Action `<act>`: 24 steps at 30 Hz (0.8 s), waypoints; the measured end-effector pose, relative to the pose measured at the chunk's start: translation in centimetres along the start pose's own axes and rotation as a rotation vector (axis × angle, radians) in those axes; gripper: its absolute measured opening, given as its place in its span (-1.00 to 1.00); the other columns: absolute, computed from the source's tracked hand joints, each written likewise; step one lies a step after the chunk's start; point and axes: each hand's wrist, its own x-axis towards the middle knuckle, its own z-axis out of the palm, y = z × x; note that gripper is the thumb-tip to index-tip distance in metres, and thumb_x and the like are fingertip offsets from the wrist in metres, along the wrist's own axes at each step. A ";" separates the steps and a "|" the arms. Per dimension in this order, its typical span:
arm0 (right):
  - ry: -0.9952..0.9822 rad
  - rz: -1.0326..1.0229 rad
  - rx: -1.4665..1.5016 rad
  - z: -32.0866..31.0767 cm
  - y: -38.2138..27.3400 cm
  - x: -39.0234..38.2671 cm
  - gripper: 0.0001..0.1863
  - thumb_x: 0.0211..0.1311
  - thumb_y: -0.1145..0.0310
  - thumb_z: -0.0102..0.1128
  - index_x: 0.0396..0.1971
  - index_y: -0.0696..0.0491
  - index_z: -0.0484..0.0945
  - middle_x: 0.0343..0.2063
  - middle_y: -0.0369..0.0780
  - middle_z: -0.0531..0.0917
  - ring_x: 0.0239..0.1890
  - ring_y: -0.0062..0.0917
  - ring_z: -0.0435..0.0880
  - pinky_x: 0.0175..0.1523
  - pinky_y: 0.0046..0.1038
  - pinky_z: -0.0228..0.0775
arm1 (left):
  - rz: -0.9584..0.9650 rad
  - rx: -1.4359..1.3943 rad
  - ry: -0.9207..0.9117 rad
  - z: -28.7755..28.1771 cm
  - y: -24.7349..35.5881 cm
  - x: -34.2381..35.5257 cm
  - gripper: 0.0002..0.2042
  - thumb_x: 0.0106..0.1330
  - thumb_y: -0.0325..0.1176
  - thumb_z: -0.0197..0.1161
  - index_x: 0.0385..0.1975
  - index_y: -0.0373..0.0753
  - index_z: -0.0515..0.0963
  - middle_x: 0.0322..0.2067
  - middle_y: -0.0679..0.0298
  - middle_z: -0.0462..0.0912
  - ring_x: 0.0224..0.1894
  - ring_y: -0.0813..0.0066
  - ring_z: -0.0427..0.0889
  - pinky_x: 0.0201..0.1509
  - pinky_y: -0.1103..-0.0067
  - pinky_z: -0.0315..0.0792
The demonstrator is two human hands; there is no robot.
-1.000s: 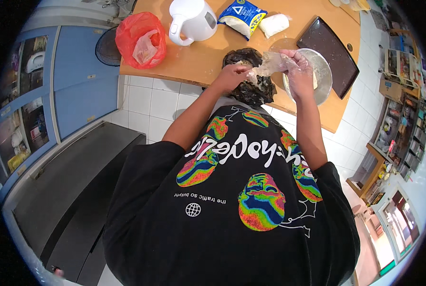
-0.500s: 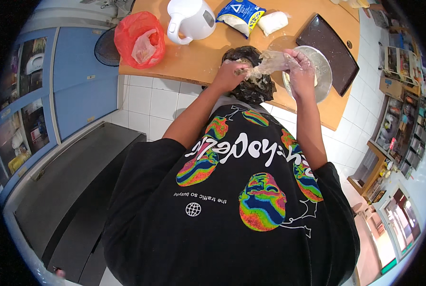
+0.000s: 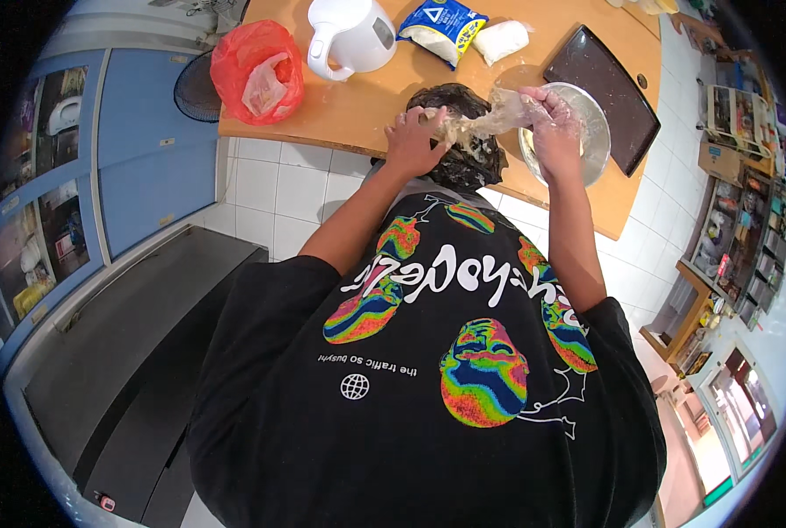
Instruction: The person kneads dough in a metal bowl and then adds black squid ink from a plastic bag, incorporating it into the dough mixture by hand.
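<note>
Clear plastic: there it hung, a crumpled clear plastic film (image 3: 504,109) streaked pale, strung between both hands over the black bag (image 3: 479,165) at the near edge of the table (image 3: 358,106).
Long axis: left to right on a slant, right end farther, left end nearer.
Pointing: the narrow, clumped end aimed left and near, toward the left hand (image 3: 415,143); the looser end sat right and far.
Right hand: fingers closed on that looser end, the right hand (image 3: 555,128) just left of the steel bowl's (image 3: 600,145) middle.
Left hand: fingers spread at the clumped end; whether they gripped it, I couldn't tell.
Nearer hand: no clear winner, one at each end, though only the right's hold showed plainly.
</note>
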 end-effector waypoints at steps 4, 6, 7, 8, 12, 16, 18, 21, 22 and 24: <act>-0.017 0.012 -0.029 0.5 2.1 -0.1 -0.84 0.28 0.51 0.13 -0.18 0.19 0.59 -0.33 -0.27 0.66 -0.30 -0.66 0.58 -0.17 -0.58 0.42 | 0.033 0.327 -0.128 0.1 0.3 -0.8 -0.34 0.19 0.06 0.25 0.33 0.22 0.24 0.36 0.10 0.09 0.36 -0.06 0.13 0.24 -0.20 0.10; -0.039 -0.002 -0.030 1.0 2.6 -0.2 -0.84 0.26 0.53 0.12 -0.19 0.19 0.58 -0.35 -0.26 0.67 -0.33 -0.68 0.58 -0.21 -0.61 0.41 | 0.042 0.345 -0.125 0.6 -0.1 -1.1 -0.34 0.20 0.09 0.24 0.33 0.20 0.25 0.41 0.10 0.01 0.40 -0.06 0.06 0.26 -0.22 0.08; -0.045 0.015 -0.036 1.1 2.9 -0.3 -0.84 0.25 0.53 0.12 -0.19 0.20 0.58 -0.35 -0.26 0.66 -0.33 -0.69 0.57 -0.21 -0.62 0.40 | 0.064 0.347 -0.104 0.8 -0.3 -1.0 -0.35 0.20 0.09 0.24 0.32 0.19 0.26 0.43 0.10 -0.06 0.42 -0.07 0.01 0.26 -0.23 0.06; -0.050 0.032 -0.042 1.1 3.0 -0.4 -0.84 0.25 0.53 0.11 -0.20 0.20 0.58 -0.35 -0.27 0.66 -0.33 -0.69 0.57 -0.22 -0.63 0.39 | 0.087 0.349 -0.084 0.8 -0.3 -1.1 -0.36 0.21 0.09 0.23 0.32 0.17 0.26 0.45 0.10 -0.13 0.44 -0.08 -0.04 0.26 -0.25 0.04; -0.047 0.011 -0.094 0.8 2.9 -0.5 -0.83 0.25 0.53 0.11 -0.19 0.20 0.58 -0.35 -0.26 0.66 -0.33 -0.69 0.57 -0.23 -0.63 0.39 | 0.128 0.335 -0.046 1.0 0.2 -1.1 -0.35 0.21 0.09 0.22 0.31 0.10 0.28 0.46 0.11 -0.16 0.45 -0.09 -0.10 0.25 -0.28 0.02; -0.036 0.008 -0.031 0.6 2.6 -0.6 -0.83 0.25 0.52 0.11 -0.20 0.20 0.58 -0.37 -0.27 0.65 -0.37 -0.69 0.56 -0.25 -0.62 0.40 | 0.108 0.286 -0.011 1.2 0.8 -1.1 -0.32 0.22 0.09 0.22 0.33 0.03 0.24 0.46 0.10 -0.16 0.45 -0.10 -0.11 0.24 -0.29 0.02; -0.044 0.011 -0.015 0.5 2.4 -0.7 -0.84 0.25 0.52 0.11 -0.20 0.20 0.58 -0.38 -0.28 0.65 -0.38 -0.69 0.56 -0.25 -0.62 0.40 | 0.109 0.277 -0.005 1.4 0.9 -1.1 -0.31 0.22 0.09 0.22 0.34 0.02 0.22 0.46 0.09 -0.15 0.45 -0.11 -0.10 0.24 -0.30 0.02; -0.033 0.003 -0.035 0.3 2.4 -0.8 -0.84 0.24 0.53 0.11 -0.20 0.20 0.58 -0.39 -0.29 0.64 -0.40 -0.69 0.55 -0.26 -0.62 0.40 | 0.094 0.255 -0.052 2.0 0.9 -1.0 -0.30 0.21 0.09 0.23 0.35 0.04 0.20 0.45 0.07 -0.13 0.45 -0.11 -0.08 0.23 -0.30 0.03; -0.029 0.007 -0.026 0.2 2.6 -0.8 -0.84 0.24 0.52 0.11 -0.20 0.20 0.58 -0.39 -0.28 0.65 -0.39 -0.67 0.56 -0.25 -0.61 0.41 | 0.120 0.290 -0.074 2.3 0.6 -1.0 -0.30 0.21 0.09 0.23 0.35 0.07 0.20 0.45 0.06 -0.13 0.44 -0.11 -0.07 0.23 -0.30 0.04; -0.022 0.011 -0.018 -0.1 2.7 -0.8 -0.84 0.25 0.52 0.12 -0.20 0.20 0.58 -0.38 -0.28 0.65 -0.39 -0.66 0.57 -0.23 -0.60 0.42 | 0.149 0.323 -0.096 2.3 0.7 -0.8 -0.30 0.21 0.09 0.23 0.35 0.09 0.20 0.45 0.06 -0.12 0.44 -0.11 -0.07 0.22 -0.30 0.04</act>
